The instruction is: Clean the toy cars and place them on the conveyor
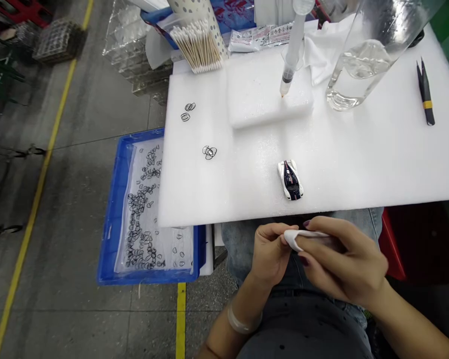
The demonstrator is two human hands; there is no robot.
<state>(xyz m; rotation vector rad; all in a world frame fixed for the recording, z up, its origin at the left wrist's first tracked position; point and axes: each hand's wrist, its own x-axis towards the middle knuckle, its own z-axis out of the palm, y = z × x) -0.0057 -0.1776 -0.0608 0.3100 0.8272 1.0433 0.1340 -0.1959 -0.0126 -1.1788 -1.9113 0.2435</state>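
Note:
Just below the table's front edge, my right hand (344,259) is closed on a folded white cloth (294,238), which wraps over its fingertips. My left hand (271,252) meets it there, thumb and index finger pinched at the cloth's left end. Whatever small thing the left fingers may grip is hidden by the cloth and fingers. A white toy car (291,179) with a dark stripe lies on the foam sheet (377,159) above the hands. Thin black-rimmed rings (209,152) lie in small groups on the left of the sheet.
A blue tray (110,224) with many small rings stands lower left. On the raised foam block (258,99) a syringe (292,50) stands upright. Cotton swabs (198,47), a jar of clear liquid (355,75) and another white cloth (324,47) are at the back; tweezers (425,94) lie right.

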